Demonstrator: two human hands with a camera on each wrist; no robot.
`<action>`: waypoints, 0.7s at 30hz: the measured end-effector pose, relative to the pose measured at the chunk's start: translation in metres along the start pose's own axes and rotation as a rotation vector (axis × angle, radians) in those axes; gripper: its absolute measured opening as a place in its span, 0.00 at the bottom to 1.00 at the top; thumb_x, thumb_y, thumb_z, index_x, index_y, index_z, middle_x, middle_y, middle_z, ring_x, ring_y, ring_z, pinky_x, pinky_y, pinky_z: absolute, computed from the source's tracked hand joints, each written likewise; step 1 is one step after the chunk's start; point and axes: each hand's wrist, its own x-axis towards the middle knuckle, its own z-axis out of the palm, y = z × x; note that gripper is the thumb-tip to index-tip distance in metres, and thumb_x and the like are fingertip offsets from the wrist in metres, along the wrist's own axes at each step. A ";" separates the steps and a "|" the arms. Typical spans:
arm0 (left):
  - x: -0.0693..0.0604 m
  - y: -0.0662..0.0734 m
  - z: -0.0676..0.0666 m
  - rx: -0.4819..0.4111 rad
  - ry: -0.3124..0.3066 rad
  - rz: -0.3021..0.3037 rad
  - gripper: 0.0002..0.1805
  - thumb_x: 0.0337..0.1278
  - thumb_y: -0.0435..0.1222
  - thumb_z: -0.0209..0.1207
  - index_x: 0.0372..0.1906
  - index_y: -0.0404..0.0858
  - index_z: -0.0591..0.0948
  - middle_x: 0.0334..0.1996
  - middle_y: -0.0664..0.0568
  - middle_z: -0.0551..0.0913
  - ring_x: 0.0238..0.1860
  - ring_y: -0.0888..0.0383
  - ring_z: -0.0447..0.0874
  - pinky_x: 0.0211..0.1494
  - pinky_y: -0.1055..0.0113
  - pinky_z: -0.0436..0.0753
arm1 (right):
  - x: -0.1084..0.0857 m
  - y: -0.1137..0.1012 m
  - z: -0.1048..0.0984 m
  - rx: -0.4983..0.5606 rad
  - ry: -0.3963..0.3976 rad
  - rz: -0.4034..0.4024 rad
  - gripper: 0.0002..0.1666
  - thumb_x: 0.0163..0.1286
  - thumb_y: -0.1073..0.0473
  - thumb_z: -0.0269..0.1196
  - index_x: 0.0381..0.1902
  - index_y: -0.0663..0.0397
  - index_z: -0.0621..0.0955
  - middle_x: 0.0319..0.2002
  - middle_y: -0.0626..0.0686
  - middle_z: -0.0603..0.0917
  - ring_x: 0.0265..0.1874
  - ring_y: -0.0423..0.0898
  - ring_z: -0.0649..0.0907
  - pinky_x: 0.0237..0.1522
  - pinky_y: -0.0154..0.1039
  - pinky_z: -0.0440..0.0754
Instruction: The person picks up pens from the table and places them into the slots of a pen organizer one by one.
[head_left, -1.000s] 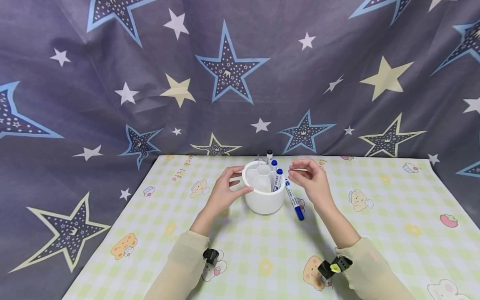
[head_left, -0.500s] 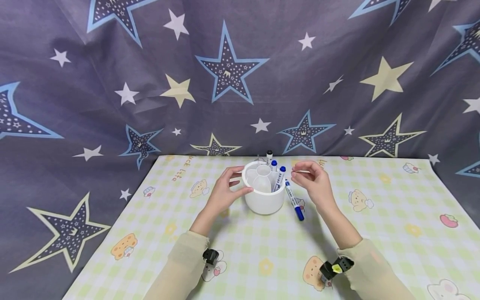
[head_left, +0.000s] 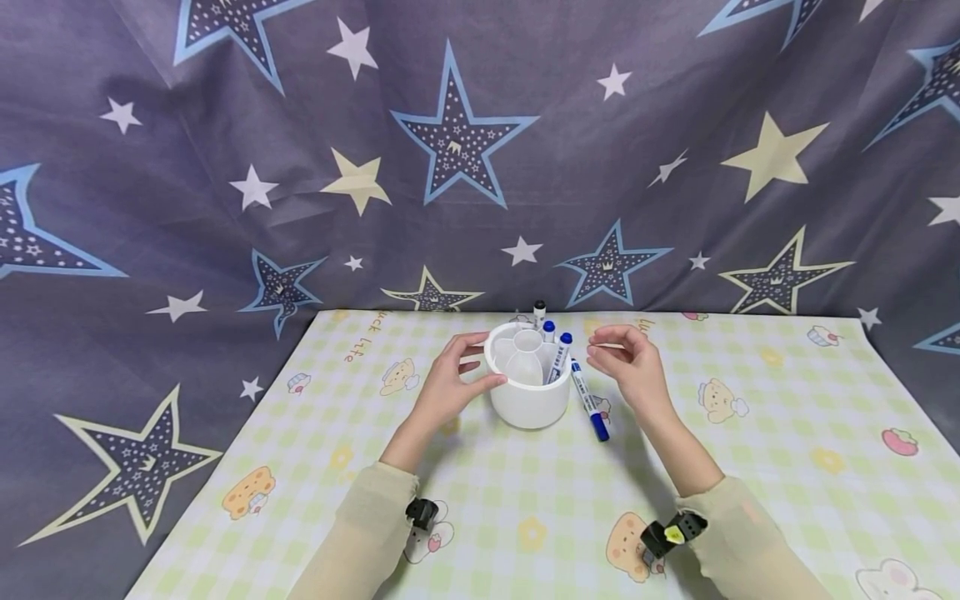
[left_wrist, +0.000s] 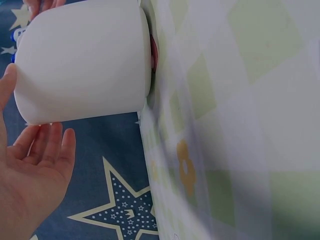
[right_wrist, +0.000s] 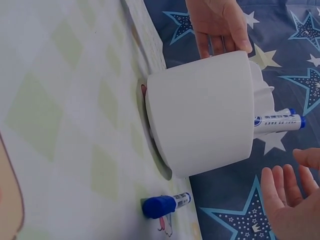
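A white round pen holder (head_left: 529, 404) with compartments stands on the table. My left hand (head_left: 448, 379) holds its left side, thumb at the rim and fingers around the far side. Two blue-ended markers stand in the right part of the holder; the nearer marker (head_left: 559, 357) leans right. A black-ended marker (head_left: 539, 313) rises at the back. Another blue-capped marker (head_left: 589, 400) lies on the cloth just right of the holder. My right hand (head_left: 633, 371) hovers to the right of the holder, fingers loosely bent, holding nothing. The right wrist view shows it apart from the leaning marker (right_wrist: 280, 123).
A green-and-white checked cloth (head_left: 525, 483) with cartoon prints covers the table. Behind its far edge hangs a dark curtain (head_left: 480, 233) with stars. Each wrist carries a small black camera.
My right hand has drawn slightly right, away from the holder. The nearer standing marker has tipped a little to the right. My left hand has stayed in place.
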 end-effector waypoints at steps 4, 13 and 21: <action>-0.001 0.005 -0.001 -0.018 -0.012 -0.014 0.36 0.54 0.30 0.70 0.67 0.27 0.69 0.65 0.34 0.72 0.66 0.37 0.73 0.70 0.44 0.74 | 0.001 0.002 -0.001 -0.003 0.016 0.023 0.17 0.67 0.74 0.60 0.52 0.73 0.72 0.37 0.39 0.84 0.37 0.31 0.85 0.45 0.29 0.87; -0.001 0.005 -0.002 -0.019 -0.011 -0.024 0.37 0.53 0.30 0.71 0.67 0.27 0.69 0.65 0.34 0.71 0.66 0.38 0.73 0.71 0.45 0.74 | 0.005 0.010 -0.005 -0.059 0.037 0.080 0.19 0.68 0.71 0.61 0.55 0.74 0.72 0.36 0.38 0.82 0.35 0.30 0.85 0.44 0.28 0.87; 0.011 -0.036 0.005 -0.019 0.020 0.015 0.37 0.51 0.35 0.73 0.67 0.35 0.72 0.64 0.41 0.73 0.65 0.41 0.75 0.69 0.49 0.77 | 0.009 0.022 -0.009 -0.091 0.048 0.135 0.20 0.68 0.71 0.61 0.56 0.74 0.72 0.37 0.42 0.81 0.34 0.31 0.85 0.44 0.28 0.87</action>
